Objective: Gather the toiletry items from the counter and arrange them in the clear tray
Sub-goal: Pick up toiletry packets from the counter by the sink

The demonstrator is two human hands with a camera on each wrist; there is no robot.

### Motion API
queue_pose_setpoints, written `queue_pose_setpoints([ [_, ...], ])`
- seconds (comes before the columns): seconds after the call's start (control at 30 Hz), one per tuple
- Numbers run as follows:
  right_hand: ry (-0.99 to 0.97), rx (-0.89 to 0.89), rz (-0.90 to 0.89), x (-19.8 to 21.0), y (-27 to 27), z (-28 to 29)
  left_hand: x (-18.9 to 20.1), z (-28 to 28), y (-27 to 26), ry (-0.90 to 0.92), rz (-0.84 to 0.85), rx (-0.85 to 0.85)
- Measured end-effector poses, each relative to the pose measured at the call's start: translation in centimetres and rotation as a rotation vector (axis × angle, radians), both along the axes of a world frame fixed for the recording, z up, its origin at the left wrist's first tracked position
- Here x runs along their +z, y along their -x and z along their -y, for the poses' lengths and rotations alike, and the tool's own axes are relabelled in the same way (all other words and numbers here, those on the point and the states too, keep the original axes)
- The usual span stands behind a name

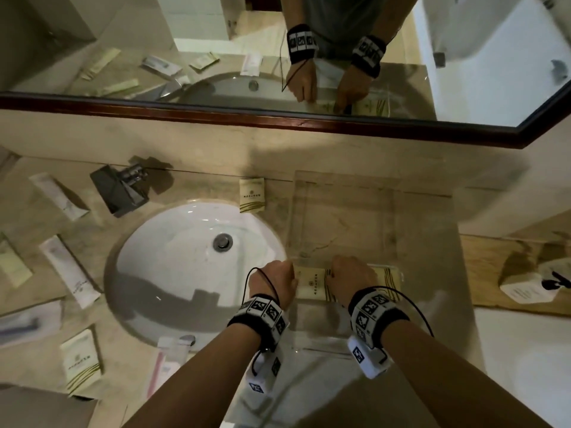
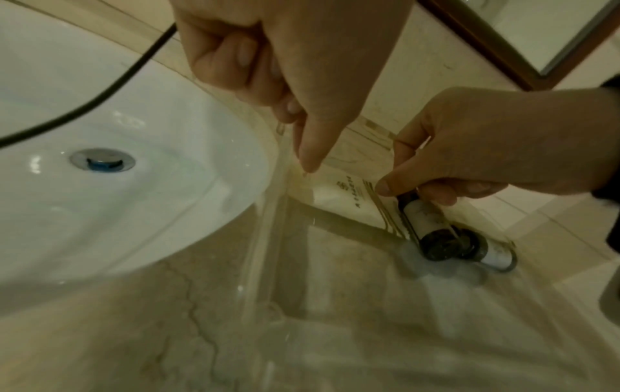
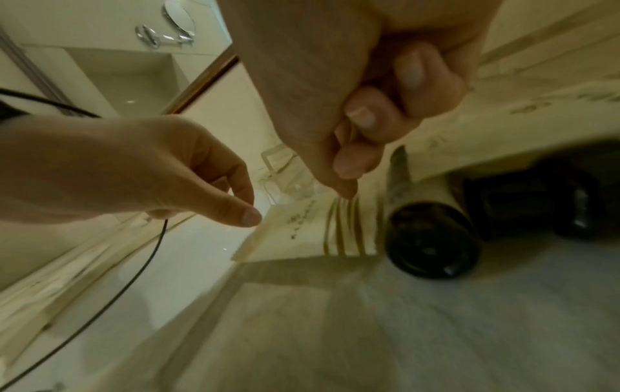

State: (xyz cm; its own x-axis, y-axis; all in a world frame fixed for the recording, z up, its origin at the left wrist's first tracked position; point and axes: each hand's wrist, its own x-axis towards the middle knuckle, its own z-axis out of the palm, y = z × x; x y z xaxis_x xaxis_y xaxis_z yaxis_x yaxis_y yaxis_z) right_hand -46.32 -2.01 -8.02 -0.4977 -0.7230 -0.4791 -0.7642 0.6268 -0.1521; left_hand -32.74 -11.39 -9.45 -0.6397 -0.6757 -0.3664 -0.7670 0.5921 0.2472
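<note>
clear tray (image 1: 346,208): sitting flat on the desk, right of centre in the head view.
cream packet (image 1: 310,284): lying flat at the tray's near edge.
dark-capped bottles (image 2: 432,228): lying on their sides beside the packet.
loose packets (image 1: 251,194): lying scattered at the left and centre of the frame.

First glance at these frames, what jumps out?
Both hands meet at the near edge of the clear tray, right of the white sink: the left hand and right hand are on a cream packet lying in it. Small dark-capped bottles lie beside the packet. More packets and tubes are scattered on the counter left of the sink.
</note>
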Motion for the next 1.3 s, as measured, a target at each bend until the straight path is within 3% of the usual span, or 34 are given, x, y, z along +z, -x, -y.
queue_pose_setpoints([
  [0.13, 0.123, -0.069, 0.108, 1.3, -0.4, 3.7, 1.7, 2.0, -1.4, -0.013, -0.158, 0.201],
  [0.37, 0.246, -0.216, 0.332, 3.0, -3.1, 12.0, 4.0, 9.9, -3.7, -0.096, -0.272, 0.502],
  [0.47, 0.229, -0.26, 0.362, 2.8, -3.8, 15.0, 4.6, 14.0, -3.5, -0.095, -0.256, 0.431],
  [0.73, 0.024, -0.175, 0.183, 1.0, -3.5, 22.2, 2.8, 23.5, 0.8, -0.229, -0.141, 0.28],
  [0.9, -0.096, -0.127, 0.105, -1.5, -2.3, 25.3, 0.3, 26.4, 3.2, -0.344, -0.088, 0.31],
  [1.07, -0.026, -0.414, 0.231, -2.8, -1.9, 26.3, -1.4, 27.8, 4.5, -0.456, -0.09, 0.348],
  [1.3, 0.059, -0.412, 0.277, -3.1, -2.0, 25.6, -1.7, 28.1, 4.2, -0.519, -0.091, 0.287],
])
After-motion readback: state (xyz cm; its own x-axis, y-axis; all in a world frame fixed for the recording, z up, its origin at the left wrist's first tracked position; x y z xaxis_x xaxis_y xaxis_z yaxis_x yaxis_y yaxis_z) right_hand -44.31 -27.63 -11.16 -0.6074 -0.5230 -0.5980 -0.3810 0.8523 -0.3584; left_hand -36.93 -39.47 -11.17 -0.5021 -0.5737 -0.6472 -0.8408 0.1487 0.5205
